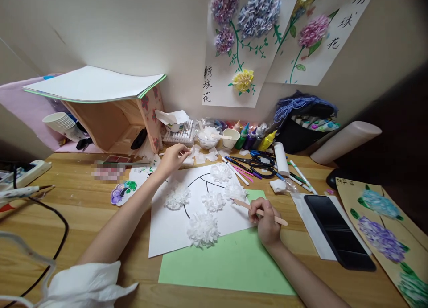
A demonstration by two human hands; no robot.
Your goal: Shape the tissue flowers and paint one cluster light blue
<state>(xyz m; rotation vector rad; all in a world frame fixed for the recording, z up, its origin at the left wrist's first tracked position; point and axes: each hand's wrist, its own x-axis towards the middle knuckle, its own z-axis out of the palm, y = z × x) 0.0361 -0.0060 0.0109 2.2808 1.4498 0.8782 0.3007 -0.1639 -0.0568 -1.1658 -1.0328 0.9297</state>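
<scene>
Right grip (268, 222), stick (242, 204) aslant, pointing left

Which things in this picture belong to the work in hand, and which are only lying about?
Apparently in use:
wooden stick, in the right hand
white sheet with drawn stems
white ruffled flowers
paper pieces by the left hand

Probably just lying about:
phone
power strip
cup stack

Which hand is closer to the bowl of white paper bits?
Left. The left hand is just in front and to the left of the bowl; the right hand is farther off, nearer the wearer, holding the wooden stick.
</scene>
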